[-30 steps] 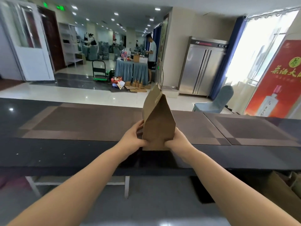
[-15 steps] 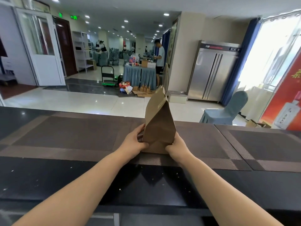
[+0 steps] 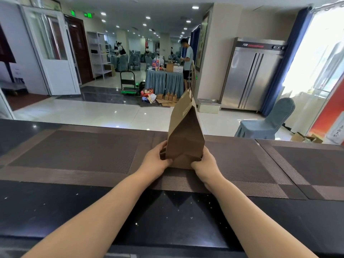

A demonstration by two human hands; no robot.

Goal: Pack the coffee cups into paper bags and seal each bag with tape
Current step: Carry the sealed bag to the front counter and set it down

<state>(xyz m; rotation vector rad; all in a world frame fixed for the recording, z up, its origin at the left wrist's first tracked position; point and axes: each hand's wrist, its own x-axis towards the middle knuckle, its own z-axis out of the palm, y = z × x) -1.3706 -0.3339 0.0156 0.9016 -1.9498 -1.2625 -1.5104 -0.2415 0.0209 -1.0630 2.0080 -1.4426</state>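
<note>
Head view shows my left hand (image 3: 156, 160) and right hand (image 3: 203, 164) gripping the paper bag's (image 3: 183, 135) base at 12 o'clock, fingers curled round it, steadying it upright on the counter (image 3: 74, 205).

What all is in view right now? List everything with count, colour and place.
paper bag: one, brown, upright on the near placemat, top closed
placemats: two, brown woven, on the counter
counter: one, black, foreground
steel cabinet: one, silver, back right
covered chair: one, blue-grey, right
draped table: one, blue-grey, background
trolley: one, green-based, beside that table
left hand: grips the bag's lower left
right hand: grips the bag's lower right
</note>
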